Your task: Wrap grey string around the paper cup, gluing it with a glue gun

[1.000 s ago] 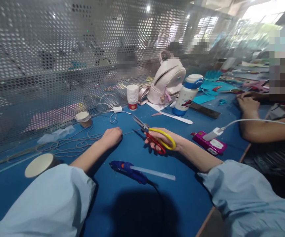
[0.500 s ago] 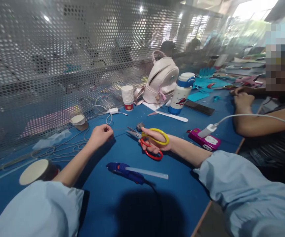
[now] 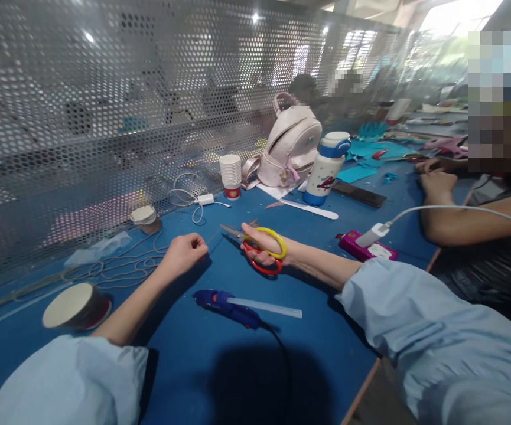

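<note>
Scissors (image 3: 259, 251) sit just left of the frame's centre, low over the blue table (image 3: 317, 354). The right hand (image 3: 264, 247) has its fingers threaded through the yellow and red loops and closed around them. The 2 blades look nearly shut and point toward the upper left, at the left hand (image 3: 184, 252).

That left hand rests on the table with its fingers curled shut, thumb against forefinger. It appears to pinch the end of a thin grey cord (image 3: 117, 268). The rest of the cord lies in loose loops toward the left edge of the frame.

The main risk, as I judge it, is the short gap between blade tips and left fingertips. If the cord is slack or the hand slides closer, the blades could nip skin.

The cord is so thin that only a faint line shows between hand and blades. It could slip out of the pinch or fold between the blades.

A blue glue gun (image 3: 228, 302) lies just below both hands, with its black lead running to the bottom of the frame. A forearm drawn back could brush its nozzle or snag the lead. The loops could also catch on the tape roll (image 3: 75, 306) at lower left.
</note>
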`<state>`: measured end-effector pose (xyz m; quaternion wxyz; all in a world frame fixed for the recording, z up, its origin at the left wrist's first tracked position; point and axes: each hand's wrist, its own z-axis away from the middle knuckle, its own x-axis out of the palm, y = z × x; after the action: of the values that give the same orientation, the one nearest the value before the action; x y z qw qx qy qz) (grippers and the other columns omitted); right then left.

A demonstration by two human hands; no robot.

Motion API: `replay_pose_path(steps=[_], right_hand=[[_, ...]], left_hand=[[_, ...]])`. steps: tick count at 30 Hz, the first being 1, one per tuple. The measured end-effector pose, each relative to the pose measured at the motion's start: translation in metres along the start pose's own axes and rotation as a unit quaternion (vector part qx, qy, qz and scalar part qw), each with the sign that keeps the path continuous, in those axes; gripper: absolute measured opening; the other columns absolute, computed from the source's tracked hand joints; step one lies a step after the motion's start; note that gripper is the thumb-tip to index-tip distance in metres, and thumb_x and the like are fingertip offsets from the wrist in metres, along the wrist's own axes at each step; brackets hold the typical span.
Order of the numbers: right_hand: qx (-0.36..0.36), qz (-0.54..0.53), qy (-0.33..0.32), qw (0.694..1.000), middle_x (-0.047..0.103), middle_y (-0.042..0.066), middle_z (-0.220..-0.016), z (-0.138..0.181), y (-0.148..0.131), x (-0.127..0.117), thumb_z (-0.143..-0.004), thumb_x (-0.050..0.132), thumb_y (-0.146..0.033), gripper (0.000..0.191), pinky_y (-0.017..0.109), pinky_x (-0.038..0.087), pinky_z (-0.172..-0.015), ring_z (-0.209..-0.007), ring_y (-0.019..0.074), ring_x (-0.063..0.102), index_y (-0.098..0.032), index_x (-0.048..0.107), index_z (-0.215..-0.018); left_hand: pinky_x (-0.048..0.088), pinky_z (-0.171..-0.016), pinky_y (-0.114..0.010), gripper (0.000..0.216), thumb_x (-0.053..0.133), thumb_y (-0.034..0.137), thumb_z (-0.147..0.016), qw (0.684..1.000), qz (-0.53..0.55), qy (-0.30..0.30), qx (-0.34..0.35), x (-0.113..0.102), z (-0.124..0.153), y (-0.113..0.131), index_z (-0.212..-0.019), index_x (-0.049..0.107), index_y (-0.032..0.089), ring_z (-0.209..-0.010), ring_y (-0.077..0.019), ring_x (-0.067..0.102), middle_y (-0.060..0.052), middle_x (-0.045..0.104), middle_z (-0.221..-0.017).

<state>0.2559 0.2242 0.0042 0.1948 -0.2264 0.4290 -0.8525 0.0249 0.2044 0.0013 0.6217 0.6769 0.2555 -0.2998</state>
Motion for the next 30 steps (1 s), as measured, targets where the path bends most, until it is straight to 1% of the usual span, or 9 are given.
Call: replay_pose_path(steps=[6, 13, 17, 21, 24, 26, 27, 28, 30], right_hand=[[-0.002, -0.002, -0.027, 1.000, 0.038, -0.006, -0.053, -0.001, -0.006, 0.011, -0.086, 0.035, -0.072, 0.056, 0.011, 0.021, -0.026, -0.033, 0.0018, 0.028, -0.018, 0.039, -0.069], [-0.004, 0.021, 0.003, 1.000, 0.031, -0.009, -0.049, -0.009, -0.013, 0.017, -0.084, 0.036, -0.074, 0.058, 0.010, 0.015, -0.024, -0.030, 0.0002, 0.017, -0.020, 0.033, -0.066], [-0.016, 0.023, 0.007, 1.000, 0.029, -0.010, -0.047, -0.010, -0.013, 0.015, -0.085, 0.036, -0.073, 0.057, 0.009, 0.015, -0.024, -0.029, -0.0006, 0.018, -0.019, 0.034, -0.065], [-0.020, 0.030, 0.002, 0.999, 0.033, -0.009, -0.048, -0.006, -0.014, 0.006, -0.087, 0.032, -0.072, 0.057, 0.010, 0.016, -0.025, -0.030, -0.0003, 0.020, -0.019, 0.035, -0.065], [-0.051, 0.083, 0.012, 0.995, 0.039, -0.007, -0.051, 0.003, -0.015, -0.005, -0.084, 0.041, -0.071, 0.055, 0.012, 0.020, -0.026, -0.031, 0.0007, 0.024, -0.019, 0.038, -0.067], [-0.101, 0.161, 0.053, 0.980, 0.043, -0.005, -0.054, 0.010, -0.016, -0.012, -0.082, 0.047, -0.070, 0.053, 0.014, 0.024, -0.028, -0.033, 0.0026, 0.029, -0.019, 0.044, -0.072], [-0.131, 0.214, 0.086, 0.964, 0.046, -0.005, -0.056, 0.012, -0.017, -0.015, -0.082, 0.048, -0.069, 0.051, 0.016, 0.027, -0.030, -0.035, 0.0039, 0.033, -0.019, 0.047, -0.077], [-0.163, 0.282, 0.131, 0.936, 0.050, -0.003, -0.058, 0.013, -0.018, -0.019, -0.083, 0.049, -0.068, 0.048, 0.017, 0.031, -0.033, -0.037, 0.0056, 0.038, -0.020, 0.049, -0.082], [-0.217, 0.418, 0.240, 0.849, 0.058, 0.000, -0.068, 0.011, -0.020, -0.026, -0.083, 0.053, -0.063, 0.043, 0.020, 0.039, -0.044, -0.050, 0.0104, 0.051, -0.020, 0.052, -0.092]], left_hand=[[0.040, -0.052, -0.024, 0.009, 0.049, 0.026, -0.064, 0.999, -0.011, -0.031, 0.022, 0.003, 0.007, 0.006, -0.058, 0.053, 0.021, -0.052, -0.0147, 0.056, 0.003, 0.059, -0.051], [0.041, -0.054, -0.024, 0.012, 0.047, 0.028, -0.066, 0.997, -0.052, -0.036, 0.043, 0.003, 0.009, 0.006, -0.060, 0.053, 0.021, -0.054, -0.0150, 0.056, 0.003, 0.059, -0.053], [0.040, -0.054, -0.024, 0.013, 0.047, 0.027, -0.068, 0.992, -0.115, -0.040, 0.039, 0.002, 0.013, 0.003, -0.059, 0.054, 0.021, -0.055, -0.0152, 0.056, 0.003, 0.058, -0.052], [0.042, -0.058, -0.026, 0.014, 0.051, 0.026, -0.071, 0.975, -0.220, -0.029, 0.020, -0.011, 0.016, -0.007, -0.059, 0.057, 0.021, -0.062, -0.0187, 0.060, -0.001, 0.063, -0.058], [0.046, -0.065, -0.035, 0.012, 0.053, 0.024, -0.073, 0.948, -0.319, 0.016, -0.012, -0.033, 0.017, -0.017, -0.066, 0.061, 0.019, -0.076, -0.0292, 0.064, -0.011, 0.066, -0.072], [0.047, -0.070, -0.044, 0.016, 0.049, 0.020, -0.076, 0.926, -0.373, 0.056, -0.029, -0.049, 0.018, -0.021, -0.078, 0.064, 0.015, -0.093, -0.0382, 0.061, -0.021, 0.065, -0.090], [0.047, -0.073, -0.047, 0.020, 0.047, 0.018, -0.077, 0.916, -0.393, 0.073, -0.031, -0.056, 0.017, -0.023, -0.086, 0.064, 0.013, -0.101, -0.0413, 0.057, -0.025, 0.062, -0.100], [0.047, -0.075, -0.050, 0.024, 0.045, 0.017, -0.078, 0.908, -0.408, 0.086, -0.030, -0.061, 0.016, -0.023, -0.092, 0.064, 0.011, -0.108, -0.0433, 0.053, -0.027, 0.059, -0.108], [0.047, -0.079, -0.053, 0.028, 0.044, 0.017, -0.080, 0.902, -0.421, 0.094, -0.021, -0.063, 0.012, -0.022, -0.100, 0.062, 0.010, -0.114, -0.0440, 0.049, -0.027, 0.054, -0.116]])
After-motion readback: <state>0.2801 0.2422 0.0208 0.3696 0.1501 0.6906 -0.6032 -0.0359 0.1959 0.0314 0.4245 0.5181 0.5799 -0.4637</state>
